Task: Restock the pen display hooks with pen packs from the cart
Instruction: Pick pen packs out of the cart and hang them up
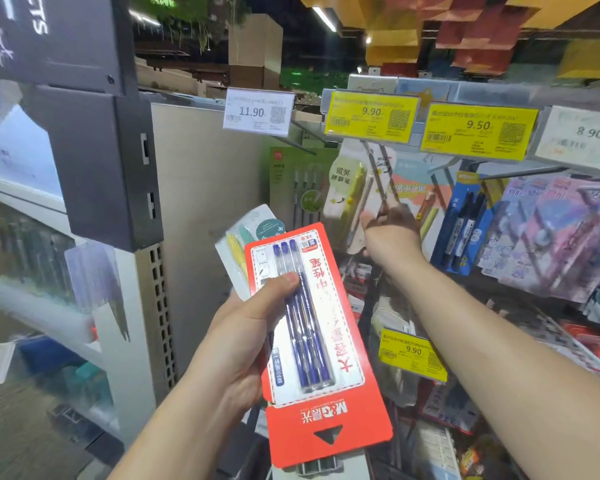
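Red pen pack (312,341) with three blue pens, upside down, hang hole at the bottom, in front of the display. Gripped by left hand (246,337), thumb pressed across the pens, fingers curled behind. Behind it in the same grip, a white pack (238,244) with yellow and green pens, sticking out at upper left.

Right hand (388,237) raised to the display, fingers closed on a white-and-yellow pack (347,192) at the metal hook (378,174) under a yellow 9.90 tag (371,114). Blurred; cannot tell whether the pack is on the hook or just beside it.

Left of that, green pack (298,188) hanging under a white 11.90 tag (258,112). To the right, yellow 9.50 tag (478,131), white 8.90 tag (582,136), blue marker pack (465,223) and purple cartoon packs (551,233) on their hooks. Lower down, another yellow 9.90 tag (413,355) and more red packs (593,344). At far left, dark pillar (101,161) and blurred shelves (45,306).
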A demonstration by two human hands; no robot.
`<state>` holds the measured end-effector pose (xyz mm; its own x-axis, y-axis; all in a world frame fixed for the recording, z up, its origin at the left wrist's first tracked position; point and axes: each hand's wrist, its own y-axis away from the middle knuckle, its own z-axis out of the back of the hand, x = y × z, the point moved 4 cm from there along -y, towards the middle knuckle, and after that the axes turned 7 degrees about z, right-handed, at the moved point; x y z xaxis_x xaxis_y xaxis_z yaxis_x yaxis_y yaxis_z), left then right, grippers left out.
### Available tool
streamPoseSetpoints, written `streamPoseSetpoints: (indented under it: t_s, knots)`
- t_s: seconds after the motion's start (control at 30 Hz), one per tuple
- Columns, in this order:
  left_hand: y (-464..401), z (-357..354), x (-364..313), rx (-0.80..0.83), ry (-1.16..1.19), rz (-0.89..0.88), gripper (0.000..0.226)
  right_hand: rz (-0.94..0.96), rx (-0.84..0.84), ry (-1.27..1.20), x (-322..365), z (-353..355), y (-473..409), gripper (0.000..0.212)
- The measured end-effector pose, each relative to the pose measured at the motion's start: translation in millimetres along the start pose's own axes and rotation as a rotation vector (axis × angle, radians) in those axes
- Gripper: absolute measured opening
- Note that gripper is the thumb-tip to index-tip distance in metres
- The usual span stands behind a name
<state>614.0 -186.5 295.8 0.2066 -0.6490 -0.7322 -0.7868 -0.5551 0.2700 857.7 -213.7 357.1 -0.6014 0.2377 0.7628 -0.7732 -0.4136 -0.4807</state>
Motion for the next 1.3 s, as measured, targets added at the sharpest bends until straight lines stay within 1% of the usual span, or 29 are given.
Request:
streamPoseSetpoints:
  t_s: [0.13,0.17,0.23,0.27,0.33,0.37,0.43,0.53,0.57,0.67,0.7,0.77,0.83,0.87,0.9,1.0,1.03,1.07,1.13,1.23,1.3]
  knots:
    - [-1.8,2.5,-1.1,0.017,-0.009,0.007,0.049,-0.043,-0.046,0.054,-13.1,-7.0,-13.7,0.009]
    - [-2.4,2.9,-1.6,0.022,-0.014,0.007,0.047,-0.051,-0.050,0.037,-19.0,-8.6,-19.7,0.011]
    - [-3.9,4.1,-2.4,0.020,-0.022,0.011,0.043,-0.109,-0.055,0.035,-25.3,-9.8,-27.5,0.025]
    - [-4.1,4.6,-2.4,0.023,-0.028,0.013,0.042,-0.133,-0.079,0.020,-26.6,-9.2,-29.8,0.026]
    - [-5.3,5.9,-2.4,0.022,-0.036,0.018,0.041,-0.159,-0.119,0.009,-28.1,-9.9,-35.0,0.021]
    - [-5.7,6.6,-2.5,0.021,-0.041,0.017,0.041,-0.160,-0.125,0.040,-31.3,-11.5,-39.3,0.021]
    - [-5.6,7.2,-2.8,0.023,-0.045,0.010,0.040,-0.157,-0.100,0.135,-31.0,-13.0,-40.6,0.029]
    - [-5.6,5.8,-2.8,0.024,-0.044,0.001,0.038,-0.239,-0.056,0.108,-35.5,-10.9,-35.9,0.045]
    - [-6.0,4.3,-2.1,0.025,-0.044,0.004,0.038,-0.250,-0.040,0.100,-38.0,-10.3,-33.2,0.047]
    - [-8.0,-0.4,1.7,0.017,-0.047,0.020,0.037,-0.279,-0.077,0.067,-40.3,0.4,-19.9,0.044]
    - [-8.4,-2.7,3.3,0.023,-0.050,0.024,0.035,-0.240,-0.079,0.028,-35.0,6.6,-9.9,0.042]
    - [-9.6,-6.1,6.2,0.024,-0.058,0.029,0.033,-0.193,-0.136,-0.098,-21.2,22.2,14.7,0.032]
    - [-10.0,-9.7,8.5,0.024,-0.051,0.021,0.031,-0.082,-0.084,-0.136,-2.5,36.7,43.5,0.019]
    - [-10.3,-11.3,10.0,0.025,-0.048,0.015,0.031,-0.036,-0.013,-0.168,7.2,42.7,60.5,0.013]
    - [-11.1,-13.0,12.0,0.021,-0.044,0.009,0.032,-0.021,0.083,-0.226,14.7,47.7,76.4,0.013]
    - [-11.5,-19.9,19.8,0.032,-0.026,-0.009,0.037,-0.107,0.461,-0.364,22.0,59.2,126.4,0.032]
    - [-12.0,-22.1,23.8,0.032,-0.021,-0.014,0.039,-0.122,0.546,-0.376,22.7,64.4,141.1,0.039]
    - [-11.9,-23.8,28.4,0.036,-0.015,-0.013,0.040,-0.124,0.595,-0.379,22.3,69.6,151.9,0.043]
    - [-11.2,-28.5,38.0,0.045,-0.008,0.001,0.039,-0.146,0.613,-0.399,19.0,77.5,165.4,0.042]
    - [-14.5,-35.1,51.3,0.027,-0.020,0.014,0.037,-0.183,0.538,-0.350,6.0,84.3,174.2,0.034]
    - [-11.1,-39.5,59.9,0.054,-0.019,0.032,0.037,-0.210,0.497,-0.379,-1.7,87.8,179.2,0.031]
